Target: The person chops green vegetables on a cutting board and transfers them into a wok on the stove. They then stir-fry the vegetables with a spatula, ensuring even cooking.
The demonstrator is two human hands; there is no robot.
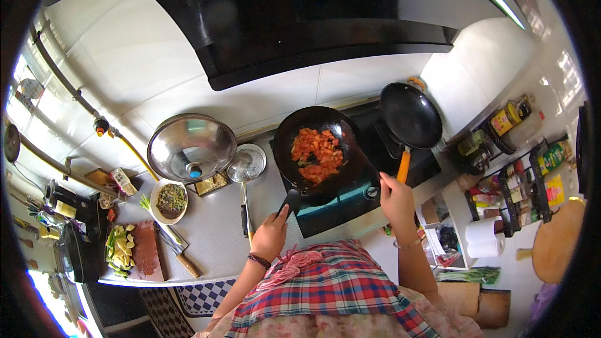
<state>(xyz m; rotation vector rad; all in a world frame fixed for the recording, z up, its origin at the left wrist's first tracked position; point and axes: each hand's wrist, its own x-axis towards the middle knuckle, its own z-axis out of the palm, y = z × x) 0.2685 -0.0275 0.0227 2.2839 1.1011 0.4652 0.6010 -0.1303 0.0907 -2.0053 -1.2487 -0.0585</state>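
A black wok [286, 150] sits on the left side of the glass-topped gas stove [324, 220], with chopped tomato [319, 155] cooking in it. My left hand [270, 234] is closed around the wok's black handle [292, 198] at the near side. My right hand [396, 195] is closed at the wok's right edge, on a dark handle that seems to belong to a black spatula [364, 157]. Its blade blends into the wok, so I cannot make out its outline. Behind my right hand rests a black frying pan [409, 115] with an orange handle [403, 167].
A steel wok lid [188, 138] leans against the wall by a skimmer [246, 162]. Left of them are a bowl of chopped greens [185, 206], a knife [188, 265] and a cutting board [148, 256] with cut vegetables. A range hood [319, 37] hangs above; seasoning racks [512, 183] stand right.
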